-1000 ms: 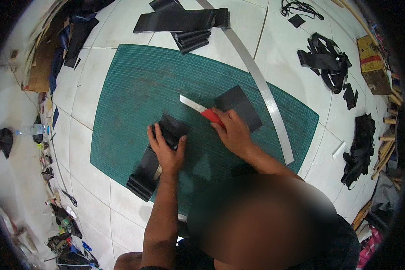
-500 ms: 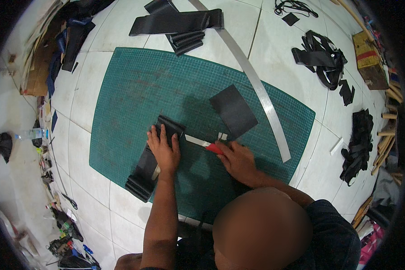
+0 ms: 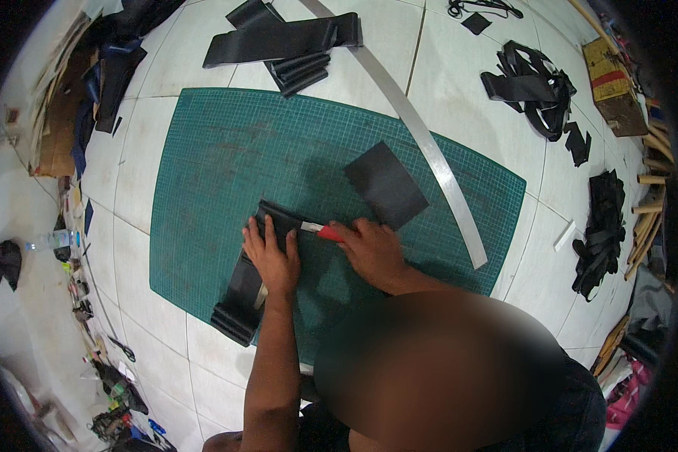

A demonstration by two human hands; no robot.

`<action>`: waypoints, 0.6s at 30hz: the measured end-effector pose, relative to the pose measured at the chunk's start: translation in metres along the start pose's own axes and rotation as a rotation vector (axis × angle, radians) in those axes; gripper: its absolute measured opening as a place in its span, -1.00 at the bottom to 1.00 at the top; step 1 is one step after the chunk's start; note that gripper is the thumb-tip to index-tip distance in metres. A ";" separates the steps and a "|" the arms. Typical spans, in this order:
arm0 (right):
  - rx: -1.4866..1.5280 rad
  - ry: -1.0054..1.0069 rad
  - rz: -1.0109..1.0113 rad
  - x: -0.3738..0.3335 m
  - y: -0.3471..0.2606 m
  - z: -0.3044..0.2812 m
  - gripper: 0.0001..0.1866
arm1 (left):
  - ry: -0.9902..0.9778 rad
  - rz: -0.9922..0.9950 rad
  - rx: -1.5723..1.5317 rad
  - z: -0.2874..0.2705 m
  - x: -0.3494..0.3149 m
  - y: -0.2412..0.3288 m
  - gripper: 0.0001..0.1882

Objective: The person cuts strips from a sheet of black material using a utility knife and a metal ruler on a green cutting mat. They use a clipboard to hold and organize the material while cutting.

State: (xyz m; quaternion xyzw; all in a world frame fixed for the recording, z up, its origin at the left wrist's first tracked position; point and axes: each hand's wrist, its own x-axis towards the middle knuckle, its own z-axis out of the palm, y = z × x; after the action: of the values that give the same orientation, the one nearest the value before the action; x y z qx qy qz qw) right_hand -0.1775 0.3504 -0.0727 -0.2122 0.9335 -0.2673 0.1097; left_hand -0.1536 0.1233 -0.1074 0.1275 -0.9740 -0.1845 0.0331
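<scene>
Hands (image 3: 273, 260), strip (image 3: 242, 285) under left (image 3: 273, 260), cutter (image 3: 328, 233) in right (image 3: 374, 252)

Mat (image 3: 226, 151): green, looks plastic, matt, scuffed in patches. Strip (image 3: 243, 285): black, smooth, leather-like, soft sheen along its folds. Cutter (image 3: 329, 233): red handle, looks plastic; blade pale bare metal. Ruler (image 3: 441, 169): grey metal, smooth, bright glare partway along. Patch (image 3: 386, 186): black, flat, duller than strip. Tiles (image 3: 459, 98): white, smooth, slight gloss. Bottle (image 3: 53, 240): clear plastic, shiny. Bag (image 3: 0, 265): thin black plastic, crinkled. Rods (image 3: 646, 245): look like wood, pale, matt. Box (image 3: 618, 90): worn surface, material uncertain.
</scene>
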 end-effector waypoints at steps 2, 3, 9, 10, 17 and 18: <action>-0.031 -0.001 -0.002 0.003 0.000 0.005 -0.53 | 0.006 0.011 0.004 0.003 0.001 -0.001 -0.33; -0.038 0.001 0.004 0.005 -0.001 0.007 -0.53 | 0.009 0.009 0.008 0.004 0.000 -0.003 -0.33; -0.070 0.010 -0.005 0.004 0.004 -0.001 -0.55 | 0.034 0.044 0.013 0.007 -0.001 -0.009 -0.31; -0.072 0.043 -0.022 0.003 0.006 -0.001 -0.55 | 0.029 0.041 0.012 0.006 -0.001 -0.005 -0.31; -0.033 0.066 -0.096 0.063 -0.007 0.011 -0.57 | 0.033 0.043 0.031 0.008 0.000 -0.009 -0.29; -0.029 0.074 -0.066 0.074 -0.011 0.013 -0.57 | 0.026 0.041 0.024 0.008 0.000 -0.007 -0.29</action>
State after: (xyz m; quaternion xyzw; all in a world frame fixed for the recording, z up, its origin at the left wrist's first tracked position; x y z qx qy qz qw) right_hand -0.2353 0.3020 -0.0845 -0.2346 0.9332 -0.2648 0.0629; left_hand -0.1525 0.1196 -0.1180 0.1101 -0.9781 -0.1702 0.0481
